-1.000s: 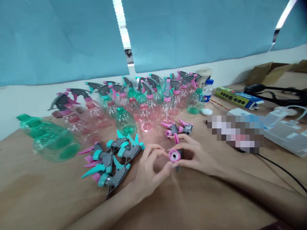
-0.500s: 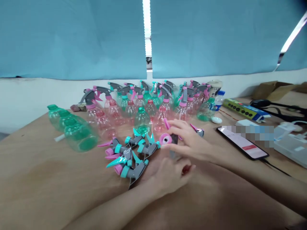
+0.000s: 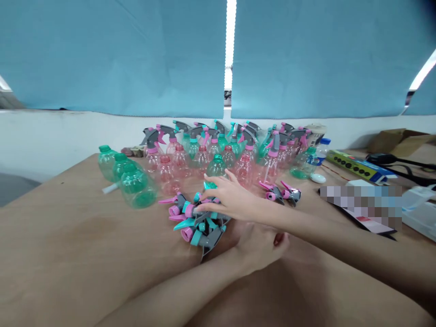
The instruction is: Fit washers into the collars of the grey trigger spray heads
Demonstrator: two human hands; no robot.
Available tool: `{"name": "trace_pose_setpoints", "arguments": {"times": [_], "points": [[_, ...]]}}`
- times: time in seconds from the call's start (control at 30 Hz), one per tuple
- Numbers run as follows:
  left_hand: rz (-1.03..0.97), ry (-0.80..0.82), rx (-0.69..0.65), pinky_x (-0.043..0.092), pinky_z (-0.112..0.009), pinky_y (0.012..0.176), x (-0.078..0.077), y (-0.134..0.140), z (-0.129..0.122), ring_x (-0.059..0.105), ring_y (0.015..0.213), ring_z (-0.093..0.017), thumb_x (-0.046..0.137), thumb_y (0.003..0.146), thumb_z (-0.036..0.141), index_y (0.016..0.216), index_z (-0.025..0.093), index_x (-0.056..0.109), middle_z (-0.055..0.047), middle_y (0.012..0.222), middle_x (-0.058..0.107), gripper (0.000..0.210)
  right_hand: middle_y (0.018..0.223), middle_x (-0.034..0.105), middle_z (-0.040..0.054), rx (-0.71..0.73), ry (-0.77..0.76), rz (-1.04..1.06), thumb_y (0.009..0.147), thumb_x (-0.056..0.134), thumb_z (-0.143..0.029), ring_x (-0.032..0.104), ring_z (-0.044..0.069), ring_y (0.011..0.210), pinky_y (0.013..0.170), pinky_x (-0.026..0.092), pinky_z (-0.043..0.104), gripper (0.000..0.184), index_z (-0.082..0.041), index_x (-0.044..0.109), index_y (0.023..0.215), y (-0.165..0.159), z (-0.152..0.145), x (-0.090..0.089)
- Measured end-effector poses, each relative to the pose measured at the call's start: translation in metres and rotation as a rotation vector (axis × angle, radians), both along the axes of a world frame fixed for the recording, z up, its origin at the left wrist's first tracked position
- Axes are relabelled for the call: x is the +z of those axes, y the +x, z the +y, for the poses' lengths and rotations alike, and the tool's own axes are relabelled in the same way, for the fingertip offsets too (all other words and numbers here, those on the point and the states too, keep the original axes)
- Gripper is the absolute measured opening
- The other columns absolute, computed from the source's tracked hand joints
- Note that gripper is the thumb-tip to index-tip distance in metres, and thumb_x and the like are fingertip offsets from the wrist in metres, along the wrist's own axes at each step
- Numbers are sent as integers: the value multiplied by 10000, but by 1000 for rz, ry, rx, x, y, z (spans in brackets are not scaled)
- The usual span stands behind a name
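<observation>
My right hand (image 3: 231,196) is spread over a pile of grey spray heads with pink or teal collars and triggers. Its thumb reaches a spray head with a pink collar (image 3: 190,210), and the fingers stand apart without closing on it. My left hand (image 3: 260,247) rests on the table just below the right wrist, loosely curled, with a dark hollow at its finger ends and nothing visible in it. A teal-collared spray head (image 3: 209,237) lies at the pile's near edge. Two pink-triggered spray heads, one with a silvery end (image 3: 293,196), lie right of my right hand.
Behind the pile stand rows of pink and green spray bottles (image 3: 153,154), some capped with spray heads. Open green bottles (image 3: 138,188) are at the left. To the right are a phone (image 3: 369,222), a power strip box (image 3: 361,167) and a white oval object (image 3: 318,178).
My right hand has moved left onto the pile and opened; the pink-collared spray head it held now lies there. My left hand stays curled on the table. The view has shifted left.
</observation>
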State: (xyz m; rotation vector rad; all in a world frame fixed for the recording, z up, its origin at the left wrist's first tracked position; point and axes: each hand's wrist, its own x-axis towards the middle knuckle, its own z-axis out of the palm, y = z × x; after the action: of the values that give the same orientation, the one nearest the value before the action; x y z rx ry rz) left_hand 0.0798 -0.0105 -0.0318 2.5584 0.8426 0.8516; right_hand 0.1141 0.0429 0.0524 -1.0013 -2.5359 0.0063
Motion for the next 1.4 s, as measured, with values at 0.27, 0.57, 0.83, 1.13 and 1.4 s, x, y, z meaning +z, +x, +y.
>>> {"name": "trace_pose_setpoints", "arguments": {"times": [0.27, 0.57, 0.83, 1.13, 1.4], "points": [[14, -61, 63, 417, -281, 573, 8, -5, 4, 564, 611, -167, 500, 858, 228, 742, 174, 583, -20, 697, 634, 153, 1159, 641, 44, -224, 109, -5, 922, 483, -420, 512, 249, 1190, 1066, 210, 533, 254, -273, 689, 944, 106, -23, 0], [-16, -114, 89, 444, -288, 628, 5, -5, 11, 568, 692, -155, 479, 827, 132, 883, 190, 505, -7, 811, 600, 85, 928, 717, 53, -489, -41, 2, 885, 505, -434, 648, 251, 891, 959, 339, 515, 258, -245, 680, 904, 222, -21, -40], [-35, -132, 129, 442, -273, 613, 8, -5, 12, 559, 646, -135, 488, 841, 130, 924, 198, 505, 8, 814, 595, 109, 1095, 607, 108, -399, 12, -54, 771, 674, -397, 525, 300, 1088, 991, 279, 531, 393, -241, 627, 1129, 184, -1, -63], [-79, -226, 174, 456, -294, 652, 11, -6, 13, 558, 701, -145, 490, 845, 129, 973, 214, 485, -3, 906, 554, 154, 1027, 646, 35, -361, -47, 48, 786, 693, -345, 573, 242, 1025, 1028, 211, 533, 224, -241, 625, 972, 172, 5, -64], [-126, -226, 177, 471, -365, 828, 16, -2, 14, 543, 970, -206, 557, 844, 195, 1058, 240, 478, -37, 1093, 514, 233, 1167, 596, 68, -271, -108, 446, 796, 667, -247, 504, 232, 1196, 1040, 304, 462, 212, -227, 557, 976, 154, -38, -75]]}}
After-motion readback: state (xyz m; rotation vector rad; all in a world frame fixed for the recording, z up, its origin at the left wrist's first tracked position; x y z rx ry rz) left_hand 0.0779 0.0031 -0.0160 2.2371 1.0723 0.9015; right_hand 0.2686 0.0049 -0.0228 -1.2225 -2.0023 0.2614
